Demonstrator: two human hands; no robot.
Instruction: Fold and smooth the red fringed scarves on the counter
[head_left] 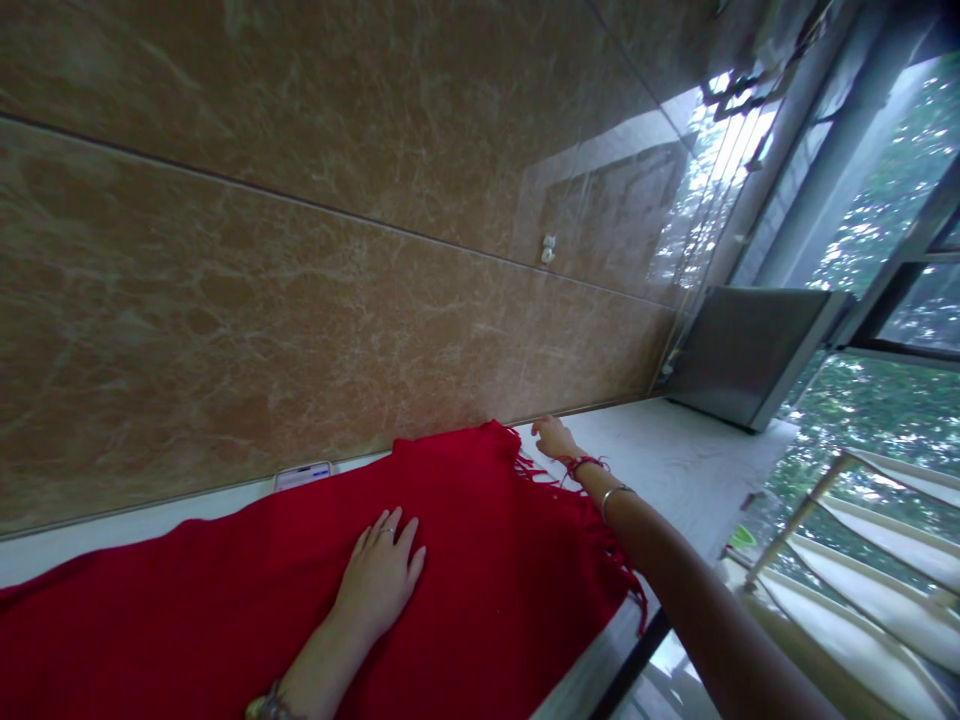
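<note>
A red scarf (465, 540) with a fringed end lies spread along a white surface (645, 440) against a wall. My left hand (381, 570) rests flat on the scarf with its fingers stretched out. Beyond the fringe (536, 470), my right hand (553, 437) is beside the scarf's far corner, close to the wall. Its fingers are loosely bent and apart, with nothing seen in them. A phone (304, 476) shows at the scarf's wall-side edge, partly covered by the cloth.
Brown marbled tiles (300, 300) cover the wall, with a small white fitting (548, 248) on it. A grey box-like appliance (746, 355) stands at the far end. On the right are a pale slatted rack (862, 560) and windows with trees outside.
</note>
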